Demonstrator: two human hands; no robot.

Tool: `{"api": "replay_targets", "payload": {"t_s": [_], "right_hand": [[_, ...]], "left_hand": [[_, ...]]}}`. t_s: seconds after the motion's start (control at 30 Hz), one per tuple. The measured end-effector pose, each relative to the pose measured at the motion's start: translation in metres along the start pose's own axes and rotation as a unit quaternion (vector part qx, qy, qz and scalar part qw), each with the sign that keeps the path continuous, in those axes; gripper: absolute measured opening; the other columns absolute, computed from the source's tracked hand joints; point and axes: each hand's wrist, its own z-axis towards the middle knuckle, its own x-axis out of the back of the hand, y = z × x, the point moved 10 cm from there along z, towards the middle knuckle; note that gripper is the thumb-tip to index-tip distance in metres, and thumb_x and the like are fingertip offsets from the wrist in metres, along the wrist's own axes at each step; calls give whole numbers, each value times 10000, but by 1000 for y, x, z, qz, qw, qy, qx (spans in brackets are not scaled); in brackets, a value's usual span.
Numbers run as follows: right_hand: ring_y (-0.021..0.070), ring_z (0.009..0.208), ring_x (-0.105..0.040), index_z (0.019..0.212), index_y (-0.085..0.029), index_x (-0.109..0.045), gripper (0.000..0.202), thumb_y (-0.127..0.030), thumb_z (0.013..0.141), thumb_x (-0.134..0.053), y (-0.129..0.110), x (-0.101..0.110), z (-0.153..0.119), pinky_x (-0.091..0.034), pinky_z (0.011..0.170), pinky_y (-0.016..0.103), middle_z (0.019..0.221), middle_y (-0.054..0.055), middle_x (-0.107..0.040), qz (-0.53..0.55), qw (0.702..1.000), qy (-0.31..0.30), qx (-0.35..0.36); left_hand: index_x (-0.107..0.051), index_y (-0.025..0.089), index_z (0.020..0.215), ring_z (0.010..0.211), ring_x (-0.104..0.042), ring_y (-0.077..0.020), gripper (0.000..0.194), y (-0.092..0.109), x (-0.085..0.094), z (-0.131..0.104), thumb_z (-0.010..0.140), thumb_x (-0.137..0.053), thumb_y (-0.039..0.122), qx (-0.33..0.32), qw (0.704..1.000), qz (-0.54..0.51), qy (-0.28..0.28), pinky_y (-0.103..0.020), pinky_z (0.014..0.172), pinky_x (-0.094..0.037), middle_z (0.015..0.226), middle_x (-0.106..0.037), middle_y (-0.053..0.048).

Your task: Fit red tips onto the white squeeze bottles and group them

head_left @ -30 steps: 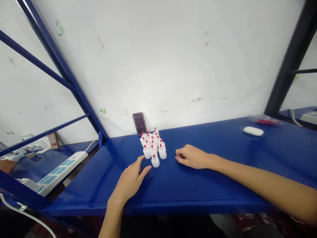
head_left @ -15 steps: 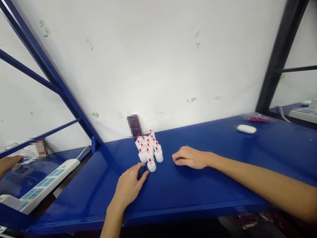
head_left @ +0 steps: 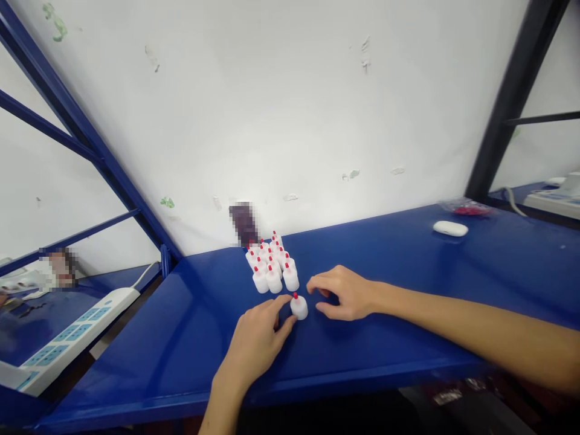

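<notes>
Several small white bottles with red tips (head_left: 273,281) stand upright in a close group on the blue table (head_left: 380,350). In front of the group is a single white bottle (head_left: 299,307), also upright. The thumb and index finger of my left hand (head_left: 257,338) are round its left side, touching it. To the right of this bottle, my right hand (head_left: 342,293) has its thumb and index finger apart, with nothing between them and a gap to the bottle.
A dark blurred object (head_left: 244,223) leans at the wall behind the bottles. At the right are a white oval case (head_left: 450,228) and a clear bag with red pieces (head_left: 472,209). A white power strip (head_left: 77,338) lies at the left.
The single bottle has moved right, away from the group, with my left hand beside it. My right hand has opened its fingers and come a little nearer to it.
</notes>
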Motion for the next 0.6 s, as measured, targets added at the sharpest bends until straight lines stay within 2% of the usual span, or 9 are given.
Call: {"api": "replay_targets", "payload": {"t_s": [0.07, 0.13, 0.27, 0.4, 0.53, 0.6], "right_hand": [[138, 637, -527, 1190, -187, -554, 388, -390, 860, -551, 0, -8, 3, -367, 604, 256, 829, 14, -620, -19, 998, -29, -46], [153, 696, -564, 1241, -199, -541, 426, -428, 882, -553, -1, -12, 4, -378, 627, 263, 919, 35, -650, -34, 996, -46, -64], [149, 669, -550, 1000, -180, -621, 316, -465, 925, -508, -3, -18, 4, -374, 717, 308, 850, 33, -665, -66, 994, -65, -63], [127, 616, -501, 886, -157, -630, 327, -481, 864, -589, 0, -14, 3, -348, 838, 380, 749, 11, -651, -97, 992, -32, -76], [114, 586, -491, 833, -158, -637, 226, -383, 817, -638, -7, -13, 2, -381, 809, 345, 698, -10, -632, -89, 995, -11, -52], [131, 638, -535, 866, -154, -653, 198, -342, 810, -634, -14, -11, 2, -409, 754, 310, 770, 18, -644, -94, 995, 2, -34]], "left_hand": [[-599, 307, 1243, 698, -583, -172, 328, 10, -5, 2, 956, -465, 394, -13, 1000, 10, -1, -274, 630, -344, 838, -661, -4], [-605, 304, 1226, 711, -593, -178, 319, 15, -9, 4, 964, -452, 401, -26, 999, 19, -2, -278, 634, -340, 870, -675, -13], [-612, 310, 1207, 717, -597, -178, 307, 16, -9, 7, 961, -462, 413, -34, 999, 12, 1, -276, 644, -345, 866, -677, -9], [-626, 270, 1103, 660, -567, -162, 235, 16, -4, 7, 955, -470, 364, -32, 999, -15, 9, -270, 630, -332, 735, -630, 14], [-578, 227, 897, 558, -495, -138, 287, 24, -1, 6, 992, -389, 420, -32, 997, -59, 28, -270, 588, -290, 617, -552, 42], [-529, 216, 836, 546, -474, -131, 316, 30, -3, 6, 995, -380, 445, -34, 996, -74, 37, -268, 581, -277, 603, -534, 49]]}}
